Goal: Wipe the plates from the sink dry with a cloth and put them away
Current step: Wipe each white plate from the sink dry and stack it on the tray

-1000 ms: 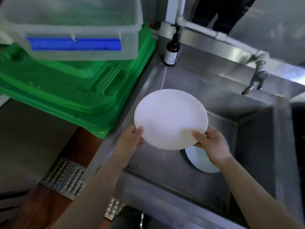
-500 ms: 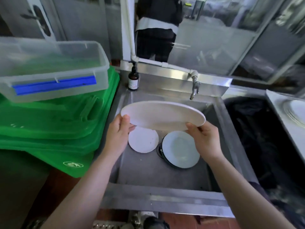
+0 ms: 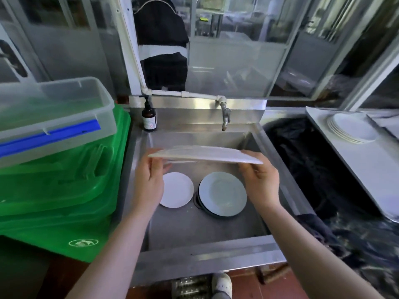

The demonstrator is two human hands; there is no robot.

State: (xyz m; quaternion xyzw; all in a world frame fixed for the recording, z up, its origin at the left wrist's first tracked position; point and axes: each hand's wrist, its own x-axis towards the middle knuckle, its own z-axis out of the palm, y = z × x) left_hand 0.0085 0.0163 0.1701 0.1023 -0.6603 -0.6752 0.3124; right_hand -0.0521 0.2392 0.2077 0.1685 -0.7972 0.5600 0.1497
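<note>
The steel sink [image 3: 254, 145] takes up the middle of the view, and above its basin both hands hold one white plate [image 3: 205, 154] nearly level. The left hand [image 3: 149, 184] pinches the plate's left rim and the right hand [image 3: 261, 180] grips the right rim, thumbs on top. No cloth shows in either hand; the dark fabric [image 3: 315, 169] heaped just right of the sink may be one, I cannot tell. To do this step well, I judge the plate should tilt so water runs back into the basin, then pass to one firm hand while the other fetches a cloth. Right of the fabric, a pale bench [image 3: 356, 169] carries a stack of plates [image 3: 352, 131], the likely destination. Two more plates, a white one [image 3: 179, 190] and a bluish one [image 3: 222, 193], lie on the sink floor.
</note>
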